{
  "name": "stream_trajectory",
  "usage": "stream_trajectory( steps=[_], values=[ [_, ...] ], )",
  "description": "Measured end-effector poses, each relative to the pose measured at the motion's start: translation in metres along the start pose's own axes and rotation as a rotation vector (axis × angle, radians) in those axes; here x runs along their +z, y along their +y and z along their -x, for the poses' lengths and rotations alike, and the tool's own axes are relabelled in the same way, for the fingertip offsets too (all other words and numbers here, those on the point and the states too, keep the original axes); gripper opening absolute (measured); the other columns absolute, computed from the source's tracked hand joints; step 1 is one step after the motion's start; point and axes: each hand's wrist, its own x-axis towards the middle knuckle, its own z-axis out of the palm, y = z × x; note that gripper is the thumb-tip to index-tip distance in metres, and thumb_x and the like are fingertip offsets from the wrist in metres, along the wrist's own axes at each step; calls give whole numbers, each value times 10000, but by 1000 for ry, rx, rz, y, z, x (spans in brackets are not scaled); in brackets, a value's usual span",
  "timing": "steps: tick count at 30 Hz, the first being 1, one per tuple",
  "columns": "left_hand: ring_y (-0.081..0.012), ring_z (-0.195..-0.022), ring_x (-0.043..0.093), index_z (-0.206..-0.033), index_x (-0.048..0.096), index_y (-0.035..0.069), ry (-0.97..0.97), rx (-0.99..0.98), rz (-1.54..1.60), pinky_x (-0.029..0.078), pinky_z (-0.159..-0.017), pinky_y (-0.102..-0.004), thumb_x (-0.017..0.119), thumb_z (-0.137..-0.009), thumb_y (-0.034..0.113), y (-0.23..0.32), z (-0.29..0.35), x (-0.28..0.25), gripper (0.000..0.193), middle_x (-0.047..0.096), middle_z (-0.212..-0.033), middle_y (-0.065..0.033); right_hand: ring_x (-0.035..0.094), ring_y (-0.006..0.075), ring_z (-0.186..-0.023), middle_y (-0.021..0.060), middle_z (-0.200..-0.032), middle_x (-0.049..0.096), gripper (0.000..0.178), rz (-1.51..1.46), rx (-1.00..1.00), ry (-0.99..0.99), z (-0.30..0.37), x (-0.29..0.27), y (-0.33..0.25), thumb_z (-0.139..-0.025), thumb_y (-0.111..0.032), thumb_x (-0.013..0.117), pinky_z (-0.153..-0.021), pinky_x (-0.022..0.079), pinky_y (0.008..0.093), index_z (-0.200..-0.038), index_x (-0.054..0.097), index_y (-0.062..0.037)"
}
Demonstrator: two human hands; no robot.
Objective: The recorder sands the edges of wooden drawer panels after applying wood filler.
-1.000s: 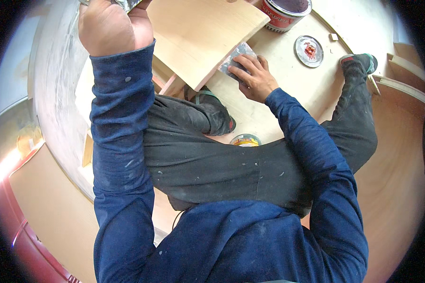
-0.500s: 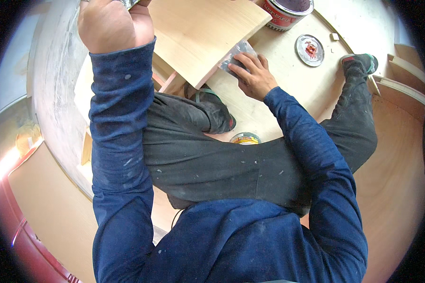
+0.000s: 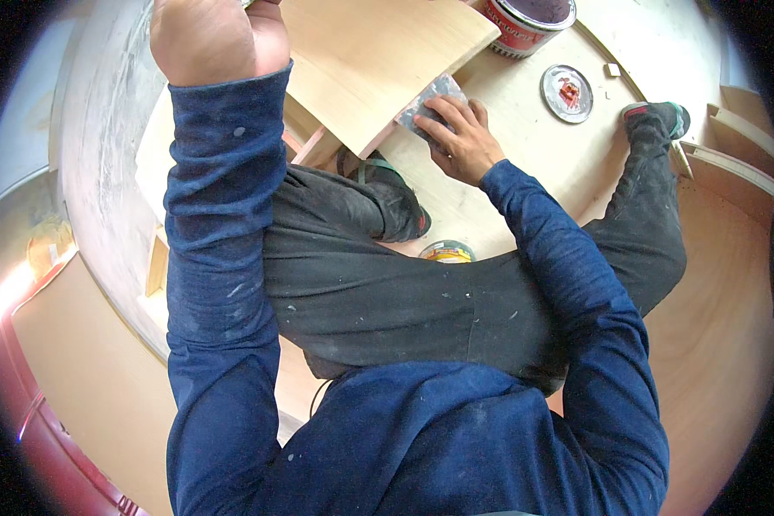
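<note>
My right hand [image 3: 464, 146] grips a thin grey plate [image 3: 434, 96] with a smeared surface, which lies against the near right edge of a pale wooden panel [image 3: 387, 64]. Its fingers curl over the plate's right side, and the thumb is mostly hidden. At the upper left, my left hand [image 3: 219, 43] is raised, palm side showing, left of the panel. The picture's top edge cuts off most of its fingers; they look closed round something, of which only a sliver shows.
A red paint can [image 3: 516, 34] stands beyond the panel, with a smeared round lid [image 3: 566, 96] and a small wood block [image 3: 612, 70] on the floor. A smaller can [image 3: 447, 251] sits near my legs. Thin wooden boards [image 3: 740, 159] stand at the right.
My left hand has moved slightly up and right, further out of the picture. The right hand stays almost in place, and the grey plate in it has turned a little.
</note>
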Motion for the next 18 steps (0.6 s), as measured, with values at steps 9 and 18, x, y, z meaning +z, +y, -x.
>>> stream_trajectory(
  steps=[9, 18],
  values=[
    [-243, -1007, 665, -1236, 551, 4, 111, 17, -91, 565, -867, -403, 453, -998, 98, -5, -4, 8, 273, 650, -1129, -113, 442, 304, -1326, 94, -1382, 479, 557, 20, -39, -7, 5, 3, 5, -752, -87, 732, -1070, 334, 566, -1278, 577, -189],
    [-294, -1130, 622, -1322, 507, 8, 59, -557, 266, 482, -1017, -464, 443, -1005, 122, -19, -1, 4, 342, 627, -1221, -134, 597, 265, -1113, 143, -1196, 608, 331, -631, 520, 412, -43, -85, -6, -956, -147, 618, -958, 476, 358, -1258, 577, -19]
  ],
)
